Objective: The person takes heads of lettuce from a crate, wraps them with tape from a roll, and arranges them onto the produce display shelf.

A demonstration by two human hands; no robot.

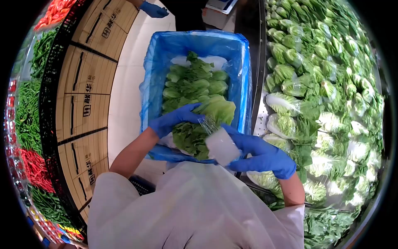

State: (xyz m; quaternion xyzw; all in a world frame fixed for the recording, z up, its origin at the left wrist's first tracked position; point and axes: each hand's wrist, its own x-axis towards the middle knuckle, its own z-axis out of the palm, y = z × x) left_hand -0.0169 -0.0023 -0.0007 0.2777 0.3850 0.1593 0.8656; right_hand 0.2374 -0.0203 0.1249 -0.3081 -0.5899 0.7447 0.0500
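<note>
My left hand (178,119), in a blue glove, is closed on a leafy green lettuce (191,139) over the blue crate. Its fingertips lie near crinkled clear plastic (210,125) that crosses the leaves. My right hand (261,153), also blue-gloved, grips a whitish block-shaped piece (224,146) between thumb and fingers. The clear plastic runs from this piece toward my left fingertips. Whether the piece is a roll or a pack, I cannot tell. Beneath my hands, more lettuce heads (192,87) lie in rows in the plastic-lined crate (245,66).
On the right, a display shelf holds many napa cabbages (284,103) and other greens. To the left stand cardboard-coloured panels (85,70) below a rack of green peppers (29,112) and red chillies (36,170). Another person's blue-gloved hand (153,9) shows at the top.
</note>
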